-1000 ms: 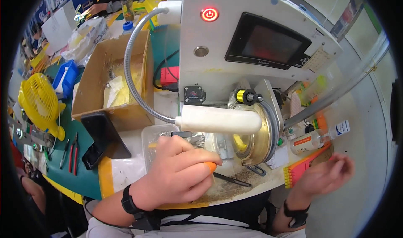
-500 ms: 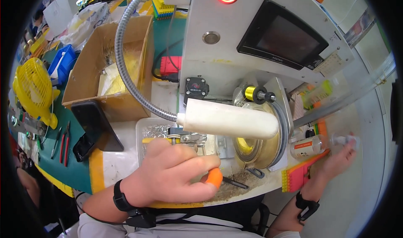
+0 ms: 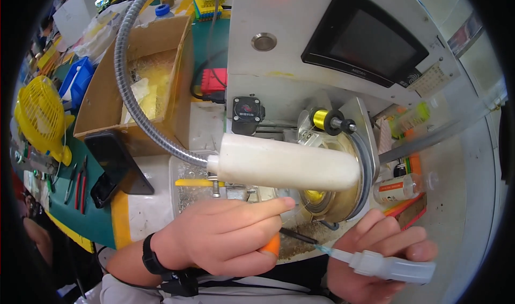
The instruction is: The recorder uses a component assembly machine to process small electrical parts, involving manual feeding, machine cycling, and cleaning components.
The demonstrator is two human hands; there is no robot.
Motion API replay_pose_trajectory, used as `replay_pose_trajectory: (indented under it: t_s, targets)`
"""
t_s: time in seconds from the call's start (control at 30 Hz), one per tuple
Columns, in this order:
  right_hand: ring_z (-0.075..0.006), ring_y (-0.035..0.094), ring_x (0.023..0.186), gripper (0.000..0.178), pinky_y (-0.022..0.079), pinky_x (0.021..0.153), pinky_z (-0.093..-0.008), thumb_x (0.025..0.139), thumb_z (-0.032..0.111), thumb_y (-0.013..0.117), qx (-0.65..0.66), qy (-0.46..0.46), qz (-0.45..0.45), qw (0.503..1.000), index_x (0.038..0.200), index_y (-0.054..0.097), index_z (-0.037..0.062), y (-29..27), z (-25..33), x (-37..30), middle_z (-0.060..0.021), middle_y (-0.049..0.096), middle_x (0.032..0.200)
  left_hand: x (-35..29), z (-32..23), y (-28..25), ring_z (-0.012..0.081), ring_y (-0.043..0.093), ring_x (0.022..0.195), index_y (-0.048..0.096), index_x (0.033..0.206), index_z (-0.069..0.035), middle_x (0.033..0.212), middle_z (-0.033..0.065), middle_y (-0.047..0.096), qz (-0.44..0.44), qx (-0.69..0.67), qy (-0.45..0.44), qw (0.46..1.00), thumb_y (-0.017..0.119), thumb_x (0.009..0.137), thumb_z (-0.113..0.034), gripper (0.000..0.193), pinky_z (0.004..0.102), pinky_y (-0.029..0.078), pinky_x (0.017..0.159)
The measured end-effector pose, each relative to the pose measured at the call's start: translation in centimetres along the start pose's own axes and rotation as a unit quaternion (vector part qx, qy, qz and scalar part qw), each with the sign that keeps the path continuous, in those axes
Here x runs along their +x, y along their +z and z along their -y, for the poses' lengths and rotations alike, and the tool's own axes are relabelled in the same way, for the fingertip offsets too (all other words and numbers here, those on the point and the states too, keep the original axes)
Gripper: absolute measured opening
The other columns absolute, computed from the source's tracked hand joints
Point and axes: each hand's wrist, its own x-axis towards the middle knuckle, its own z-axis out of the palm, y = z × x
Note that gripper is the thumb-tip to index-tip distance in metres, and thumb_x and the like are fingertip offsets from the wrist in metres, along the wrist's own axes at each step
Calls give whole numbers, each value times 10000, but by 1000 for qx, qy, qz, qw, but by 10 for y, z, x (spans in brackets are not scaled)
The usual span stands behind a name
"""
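My right hand [image 3: 375,250], at the lower right, is closed around a small translucent white squeeze bottle [image 3: 407,270]. Its thin blue-green nozzle tip [image 3: 322,248] points left toward my left hand [image 3: 225,234]. That hand is closed, with the index finger stretched out to the right under the white lamp head [image 3: 289,162]. A rounded orange piece [image 3: 272,245] shows under its curled fingers; I cannot tell whether it is held or worn. A narrow black tool [image 3: 299,235] lies on the table between my hands. Behind, a yellow wire spool [image 3: 324,119] sits above a large round wheel [image 3: 348,197].
The grey machine [image 3: 263,14] with a dark screen [image 3: 365,41] stands ahead. Left of it are a cardboard box [image 3: 96,108], a propped phone [image 3: 120,162], red-handled pliers [image 3: 81,188] and a yellow fan [image 3: 40,119]. A clear jar [image 3: 396,188] lies at right. The lamp's metal gooseneck [image 3: 126,84] arches at left.
My right hand has come in from the far right with the squeeze bottle, close to my left hand. The left index finger has straightened. The view has shifted slightly.
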Motion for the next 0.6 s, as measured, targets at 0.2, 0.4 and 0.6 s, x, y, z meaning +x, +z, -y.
replay_pose_trajectory:
  t_s: [0.2, 0.4, 0.6]
  targets:
    - [-220, 510, 582, 413, 406, 501, -344, 1101, 318, 570, -45, -25, 36, 998, 1354, 452, 14, 10, 0, -6, -127, 560, 934, 6, 2, -5, 294, 767, 894, 735, 1012, -1, 1094, 183, 770, 21, -20, 4, 1000, 735, 800, -126, 247, 358, 606, 702]
    - [-203, 453, 510, 426, 338, 466, -346, 1079, 292, 590, -65, -103, 42, 992, 1324, 449, -27, 16, -14, -8, -129, 553, 895, 2, -3, 2, 178, 739, 1003, 627, 863, -176, 1055, 49, 715, -35, 67, -11, 997, 706, 863, -170, 79, 236, 438, 531]
    - [-187, 447, 525, 446, 307, 470, -356, 1068, 302, 603, -58, -125, 74, 988, 1312, 450, -39, 13, -19, -8, -120, 555, 873, 0, -8, 2, 248, 740, 843, 614, 795, -141, 994, 69, 752, -41, 38, -2, 998, 787, 700, -35, 224, 397, 596, 697]
